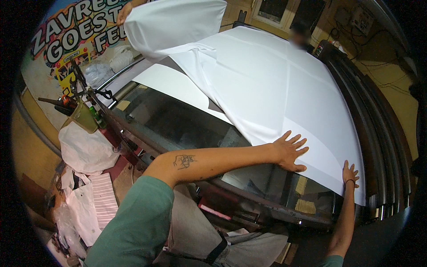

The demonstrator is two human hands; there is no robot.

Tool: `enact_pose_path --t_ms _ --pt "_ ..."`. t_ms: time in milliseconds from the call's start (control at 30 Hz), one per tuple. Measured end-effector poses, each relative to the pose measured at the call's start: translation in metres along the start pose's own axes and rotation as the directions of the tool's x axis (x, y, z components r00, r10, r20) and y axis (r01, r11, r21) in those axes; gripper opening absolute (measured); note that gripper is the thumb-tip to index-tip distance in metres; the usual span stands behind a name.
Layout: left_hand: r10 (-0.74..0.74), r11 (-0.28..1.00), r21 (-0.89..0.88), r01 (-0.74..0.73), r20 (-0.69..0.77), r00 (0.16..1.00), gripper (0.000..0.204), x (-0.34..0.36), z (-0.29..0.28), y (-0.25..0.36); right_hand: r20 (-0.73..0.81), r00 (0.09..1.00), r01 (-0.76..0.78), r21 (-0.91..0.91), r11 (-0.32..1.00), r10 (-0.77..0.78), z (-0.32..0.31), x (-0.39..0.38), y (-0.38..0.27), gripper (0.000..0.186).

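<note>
A large white fabric sheet point(267, 75) is spread over a wide dark-topped work table point(178, 118). My left hand point(290, 152) lies flat on the fabric near its front edge, fingers spread. Farther right, my right hand point(350, 174) rests open on the sheet by its near right corner, with a thin dark band at the wrist. The fabric's left edge is folded and wrinkled. At the far left another person's hand point(124, 13) holds up a raised part of it. Under that edge shows a smooth white sheet point(171, 84).
Long dark rollers point(369, 111) run along the table's right side. At the left, a yellowish bin point(84, 116) holds tools beside a white plastic bag point(84, 144). Striped cloth point(104, 198) lies lower down. Another person's head point(300, 35) shows beyond the table.
</note>
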State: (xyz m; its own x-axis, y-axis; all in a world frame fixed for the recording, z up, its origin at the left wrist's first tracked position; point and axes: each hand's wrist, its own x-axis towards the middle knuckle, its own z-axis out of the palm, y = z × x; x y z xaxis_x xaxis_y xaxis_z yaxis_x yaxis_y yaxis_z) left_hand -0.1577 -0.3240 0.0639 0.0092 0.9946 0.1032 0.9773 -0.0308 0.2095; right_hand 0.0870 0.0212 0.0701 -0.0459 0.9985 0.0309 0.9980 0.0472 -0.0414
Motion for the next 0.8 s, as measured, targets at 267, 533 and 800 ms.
enact_pose_path --t_ms 267,533,800 --pt "0.003 1.0 0.004 -0.003 0.0 1.0 0.094 0.0 0.0 0.002 -0.02 1.0 0.003 -0.003 1.0 -0.003 -0.002 -0.002 0.002 0.092" --pt "0.004 1.0 -0.003 -0.004 0.024 1.0 0.094 -0.001 -0.002 0.004 -0.027 1.0 0.003 -0.011 1.0 -0.003 -0.001 0.004 0.006 0.091" --pt "0.015 1.0 -0.012 -0.015 0.028 0.999 0.095 0.0 -0.001 0.005 -0.006 1.0 -0.009 -0.004 1.0 0.009 0.0 0.012 0.012 0.092"
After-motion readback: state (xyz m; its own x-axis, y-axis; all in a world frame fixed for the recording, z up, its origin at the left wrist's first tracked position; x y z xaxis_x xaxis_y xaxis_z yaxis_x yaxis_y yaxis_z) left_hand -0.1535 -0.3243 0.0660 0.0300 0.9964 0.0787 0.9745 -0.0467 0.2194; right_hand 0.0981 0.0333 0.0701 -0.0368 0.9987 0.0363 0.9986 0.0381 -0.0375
